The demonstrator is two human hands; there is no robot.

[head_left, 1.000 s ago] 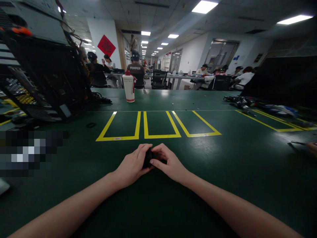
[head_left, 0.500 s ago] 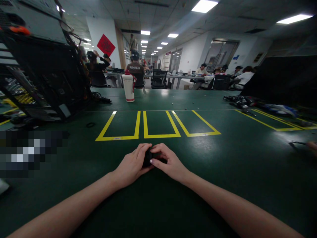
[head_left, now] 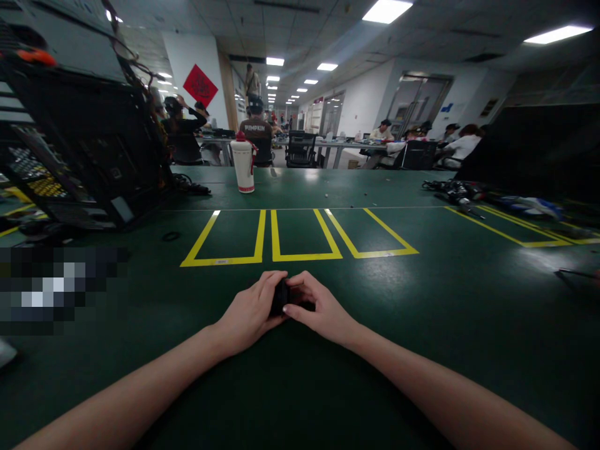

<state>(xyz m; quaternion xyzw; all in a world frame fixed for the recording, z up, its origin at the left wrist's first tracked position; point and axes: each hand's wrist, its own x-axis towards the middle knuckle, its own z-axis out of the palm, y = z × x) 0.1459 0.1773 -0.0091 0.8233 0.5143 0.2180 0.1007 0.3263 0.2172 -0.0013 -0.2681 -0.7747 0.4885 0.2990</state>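
Both my hands meet around a small black object (head_left: 280, 299) low over the dark green table (head_left: 375, 300), just on my side of the yellow tape outlines. My left hand (head_left: 250, 312) wraps it from the left, fingers over its top and thumb beneath. From the other side my right hand (head_left: 321, 309) pinches it, the thumb on its near edge and the fingers curled behind. Fingers cover most of the object, and its kind cannot be made out.
Three yellow tape outlines (head_left: 307, 257) mark the table ahead. Behind them stands a white cup with a red lid (head_left: 244, 165). A black computer case (head_left: 94, 144) is at the left, with a black ring (head_left: 171, 236) nearby. Cables and tools (head_left: 462, 195) lie right.
My right thumb and fingers have shifted very slightly on the black object. At the far right edge, another person's hand and a thin dark tool have moved right.
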